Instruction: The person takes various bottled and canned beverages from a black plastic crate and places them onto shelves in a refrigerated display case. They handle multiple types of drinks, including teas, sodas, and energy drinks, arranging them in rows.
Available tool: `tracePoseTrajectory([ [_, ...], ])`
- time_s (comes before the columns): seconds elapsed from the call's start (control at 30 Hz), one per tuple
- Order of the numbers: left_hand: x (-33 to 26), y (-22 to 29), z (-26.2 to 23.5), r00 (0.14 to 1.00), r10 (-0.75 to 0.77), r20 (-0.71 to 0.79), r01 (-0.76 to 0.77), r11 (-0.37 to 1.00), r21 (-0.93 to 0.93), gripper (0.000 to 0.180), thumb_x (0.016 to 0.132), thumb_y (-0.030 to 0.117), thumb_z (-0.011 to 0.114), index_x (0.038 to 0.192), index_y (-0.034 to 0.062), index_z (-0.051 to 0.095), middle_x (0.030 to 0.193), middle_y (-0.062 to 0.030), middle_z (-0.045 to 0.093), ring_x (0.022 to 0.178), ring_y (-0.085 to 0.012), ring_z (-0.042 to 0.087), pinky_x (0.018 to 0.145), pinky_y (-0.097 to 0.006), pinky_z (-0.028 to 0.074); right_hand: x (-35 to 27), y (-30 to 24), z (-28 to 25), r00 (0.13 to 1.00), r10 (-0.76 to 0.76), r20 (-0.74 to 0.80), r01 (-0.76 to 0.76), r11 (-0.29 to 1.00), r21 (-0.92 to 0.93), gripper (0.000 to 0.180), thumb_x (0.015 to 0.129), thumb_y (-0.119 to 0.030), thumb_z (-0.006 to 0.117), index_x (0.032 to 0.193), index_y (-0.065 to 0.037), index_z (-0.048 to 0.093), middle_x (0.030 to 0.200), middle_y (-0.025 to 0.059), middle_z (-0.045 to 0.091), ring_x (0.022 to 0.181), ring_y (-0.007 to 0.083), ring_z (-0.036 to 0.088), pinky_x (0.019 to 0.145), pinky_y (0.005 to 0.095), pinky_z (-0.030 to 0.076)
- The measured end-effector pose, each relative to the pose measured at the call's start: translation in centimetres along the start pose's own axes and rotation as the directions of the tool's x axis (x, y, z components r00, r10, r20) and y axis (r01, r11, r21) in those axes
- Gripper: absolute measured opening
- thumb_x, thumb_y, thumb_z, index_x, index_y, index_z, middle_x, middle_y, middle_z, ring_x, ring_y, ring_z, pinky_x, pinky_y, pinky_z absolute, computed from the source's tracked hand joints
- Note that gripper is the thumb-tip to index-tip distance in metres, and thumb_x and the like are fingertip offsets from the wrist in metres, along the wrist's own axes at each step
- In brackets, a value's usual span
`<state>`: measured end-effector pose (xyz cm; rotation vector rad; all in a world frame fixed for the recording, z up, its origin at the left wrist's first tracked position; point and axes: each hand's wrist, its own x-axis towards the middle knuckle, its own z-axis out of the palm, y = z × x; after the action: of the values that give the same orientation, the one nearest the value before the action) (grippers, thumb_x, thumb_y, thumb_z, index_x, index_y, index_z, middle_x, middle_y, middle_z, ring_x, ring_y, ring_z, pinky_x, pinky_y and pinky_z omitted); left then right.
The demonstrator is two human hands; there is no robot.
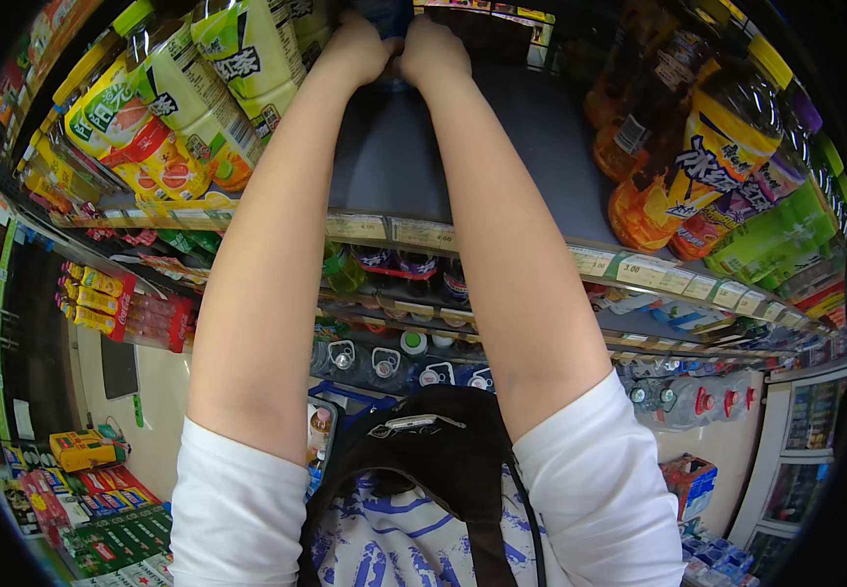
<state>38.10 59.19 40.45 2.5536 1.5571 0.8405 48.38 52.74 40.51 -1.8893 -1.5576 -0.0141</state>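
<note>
Both my arms reach forward over the grey shelf (pixel 502 127). My left hand (pixel 357 49) and my right hand (pixel 433 51) are close together at the top edge of the view, closed around a bluish, partly clear thing (pixel 384 14) that looks like a bottle. Most of it is hidden by the hands and cut off by the frame. To the left of my left hand stand large drink bottles with pale green labels (pixel 247 59). On the right, dark tea bottles with yellow labels (pixel 717 147) stand in a row.
A price-tag strip (pixel 423 233) runs along the shelf's front edge. Lower shelves hold more bottles, with large clear water jugs (pixel 683 399) at lower right. Wrapped drink packs (pixel 125 303) and stacked green cartons (pixel 115 538) are at left. A glass-door cooler (pixel 800 440) stands at right.
</note>
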Motion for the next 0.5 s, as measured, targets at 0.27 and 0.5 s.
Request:
tracePoseTrajectory([
  [0.27, -1.0, 1.6, -1.5, 0.997, -0.015, 0.074, 0.017, 1.000, -0.023, 0.084, 0.074, 0.039, 0.061, 0.113, -0.0238, 0.022, 0.097, -0.0327, 0.053, 0.091, -0.0379, 0.055, 0.077, -0.035, 0.046, 0.1, -0.2, 0.4, 0.998, 0.058, 0.020, -0.060, 0.996, 0.062, 0.036, 0.069, -0.018, 0.064, 0.101, -0.005, 0.055, 0.098, 0.0165, 0.059, 0.092, 0.0310, 0.058, 0.075, 0.0398, 0.049],
  [0.5, -0.7, 2.0, -1.3, 0.995, -0.048, 0.088, 0.046, 0.998, 0.033, 0.082, 0.078, 0.043, 0.054, 0.117, -0.0217, 0.021, 0.109, -0.0370, 0.044, 0.107, -0.0401, 0.045, 0.088, -0.035, 0.037, 0.1, 0.0, 0.3, 0.999, 0.022, 0.030, -0.024, 0.997, 0.072, 0.043, 0.069, -0.016, 0.065, 0.105, 0.001, 0.048, 0.098, 0.0152, 0.060, 0.089, 0.0259, 0.060, 0.070, 0.0343, 0.050],
])
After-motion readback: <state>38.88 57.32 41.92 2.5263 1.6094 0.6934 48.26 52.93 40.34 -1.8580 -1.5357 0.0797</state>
